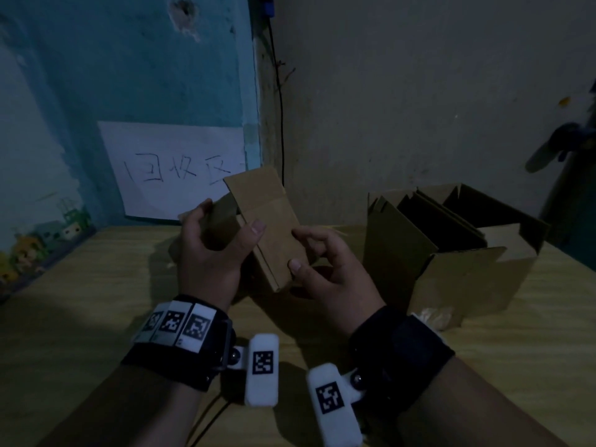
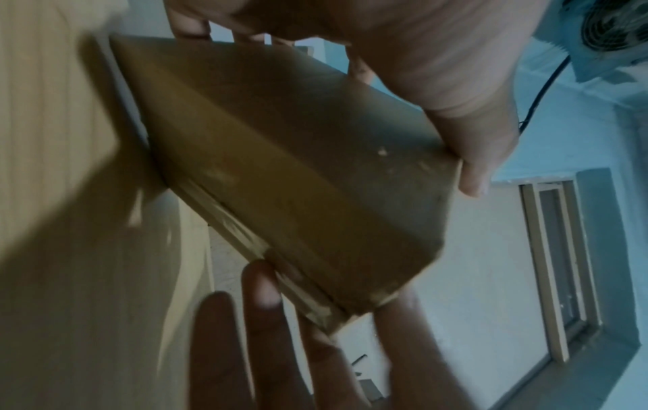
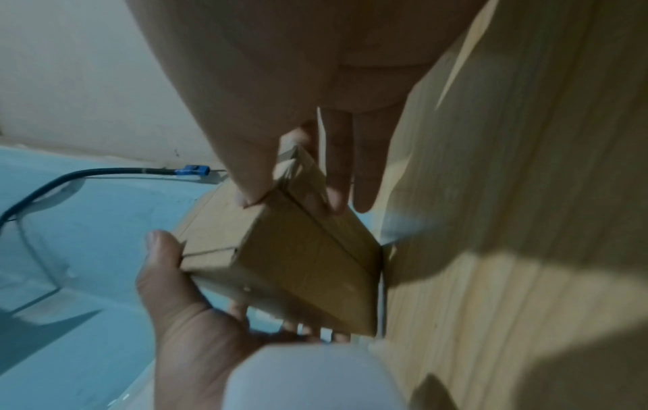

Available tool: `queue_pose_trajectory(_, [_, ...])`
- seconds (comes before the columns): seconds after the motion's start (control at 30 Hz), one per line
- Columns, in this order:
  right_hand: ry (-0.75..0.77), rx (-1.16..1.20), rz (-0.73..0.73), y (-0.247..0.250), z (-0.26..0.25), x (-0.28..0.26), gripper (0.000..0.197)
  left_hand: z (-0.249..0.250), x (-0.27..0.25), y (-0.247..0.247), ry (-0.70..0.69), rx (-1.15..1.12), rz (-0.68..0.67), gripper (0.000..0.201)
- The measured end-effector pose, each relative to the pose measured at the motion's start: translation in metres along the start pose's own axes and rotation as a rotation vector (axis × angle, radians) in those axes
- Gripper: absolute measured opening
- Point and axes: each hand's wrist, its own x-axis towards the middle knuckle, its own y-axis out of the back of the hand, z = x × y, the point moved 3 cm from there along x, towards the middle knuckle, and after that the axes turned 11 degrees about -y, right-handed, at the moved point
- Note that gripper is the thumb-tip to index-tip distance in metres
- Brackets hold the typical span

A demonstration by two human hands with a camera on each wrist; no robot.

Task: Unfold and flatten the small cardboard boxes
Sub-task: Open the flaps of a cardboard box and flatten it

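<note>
A small brown cardboard box (image 1: 274, 240) is held tilted above the wooden table (image 1: 96, 301), with one end flap (image 1: 254, 185) standing up. My left hand (image 1: 213, 253) grips its left side, thumb on the front face and fingers behind. My right hand (image 1: 329, 272) pinches the lower right edge between thumb and fingers. In the left wrist view the box (image 2: 298, 166) sits under my left thumb (image 2: 473, 155), and right-hand fingers (image 2: 259, 333) touch its near edge. In the right wrist view the box (image 3: 287, 263) shows a seam along its face, with my left hand (image 3: 175, 291) below it.
A large open cardboard carton (image 1: 451, 253) stands on the table at the right with flat cardboard pieces upright inside. Something pale and crumpled (image 1: 432, 317) lies at its near corner. A white handwritten paper sign (image 1: 174, 169) hangs on the blue wall. A black cable (image 1: 280, 108) runs down the wall corner.
</note>
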Motion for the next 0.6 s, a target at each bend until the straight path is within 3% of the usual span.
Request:
queue_pose_trajectory(0.13, [-0.024, 0.059, -0.098, -0.003, -0.0038, -0.0037, 0.05, 0.0037, -0.0028, -0.0025, -0.032, 0.03, -0.036, 0.091])
queue_pose_trajectory(0.47, [0.0, -0.029, -0.066, -0.0062, 0.0009, -0.0028, 0.018, -0.0008, 0.0004, -0.0008, -0.072, 0.093, -0.027, 0.081])
queue_pose_trajectory(0.53, [0.005, -0.035, -0.058, -0.0051, 0.0001, -0.0029, 0.023, -0.0009, 0.0001, -0.0012, -0.066, 0.096, -0.03, 0.081])
queue_pose_trajectory(0.6, [-0.001, -0.018, -0.074, -0.0024, -0.0026, -0.0042, 0.042, -0.0021, 0.0, -0.0009, -0.047, 0.083, -0.03, 0.083])
